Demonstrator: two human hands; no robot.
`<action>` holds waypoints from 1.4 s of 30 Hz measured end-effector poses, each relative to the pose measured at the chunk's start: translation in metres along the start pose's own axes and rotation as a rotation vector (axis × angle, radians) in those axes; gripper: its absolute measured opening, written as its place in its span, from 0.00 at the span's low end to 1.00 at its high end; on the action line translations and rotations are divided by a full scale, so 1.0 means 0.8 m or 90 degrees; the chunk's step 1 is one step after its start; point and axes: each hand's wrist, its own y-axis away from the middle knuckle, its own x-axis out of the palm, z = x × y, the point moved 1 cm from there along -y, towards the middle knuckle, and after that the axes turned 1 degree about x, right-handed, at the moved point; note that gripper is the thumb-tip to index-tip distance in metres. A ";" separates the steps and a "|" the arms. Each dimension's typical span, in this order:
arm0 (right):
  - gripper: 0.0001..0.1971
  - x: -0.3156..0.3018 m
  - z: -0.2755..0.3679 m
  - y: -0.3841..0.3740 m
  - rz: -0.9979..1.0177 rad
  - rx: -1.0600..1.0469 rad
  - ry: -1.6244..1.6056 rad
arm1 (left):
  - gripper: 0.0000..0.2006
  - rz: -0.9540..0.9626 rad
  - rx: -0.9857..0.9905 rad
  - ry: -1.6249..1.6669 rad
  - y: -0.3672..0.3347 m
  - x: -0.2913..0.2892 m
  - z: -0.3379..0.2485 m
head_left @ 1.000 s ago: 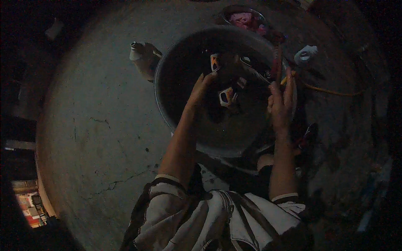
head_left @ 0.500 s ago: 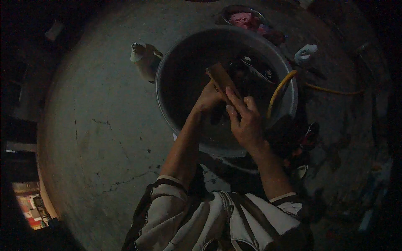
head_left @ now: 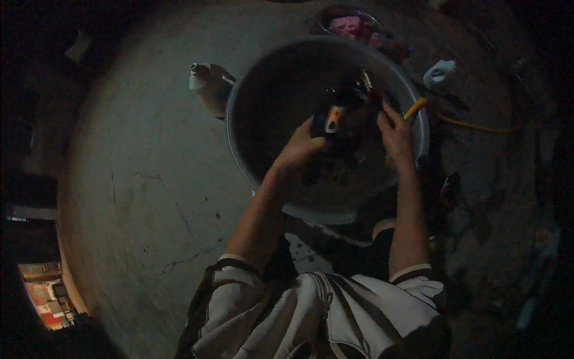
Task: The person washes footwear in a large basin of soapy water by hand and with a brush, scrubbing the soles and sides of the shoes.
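A wide grey basin point(head_left: 232, 128) stands on the floor in front of me, with dark objects inside it that the low light makes hard to tell apart. My left hand point(head_left: 301, 145) grips a dark object with an orange patch point(head_left: 333, 119) over the left middle of the basin. Its kind is unclear. On the basin's right side, my right hand point(head_left: 396, 133) has its fingers bent at a dark thing with a pale strip point(head_left: 366, 79). The fingertips are partly lost in shadow.
A pale bottle point(head_left: 209, 90) stands against the basin's left side. A white container point(head_left: 439, 75) is at the right, near a yellow hose point(head_left: 472, 124) that runs over the rim. Beyond the basin sits a bowl point(head_left: 326, 21) with pink cloth point(head_left: 347, 25).
My hands were together on a flat brown-looking piece and have moved apart. The left now holds a dark object showing an orange patch; the right has shifted up and right, beside the hose.
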 end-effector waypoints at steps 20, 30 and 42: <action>0.19 -0.009 0.068 0.026 0.079 0.077 -0.313 | 0.19 -0.116 -0.044 0.209 -0.007 -0.008 0.021; 0.18 0.019 0.043 0.033 0.078 -0.132 -0.191 | 0.21 -0.230 0.039 0.157 -0.005 -0.005 0.004; 0.19 0.024 0.067 0.123 0.201 -0.039 -0.303 | 0.19 -0.221 0.102 0.280 0.012 -0.033 0.017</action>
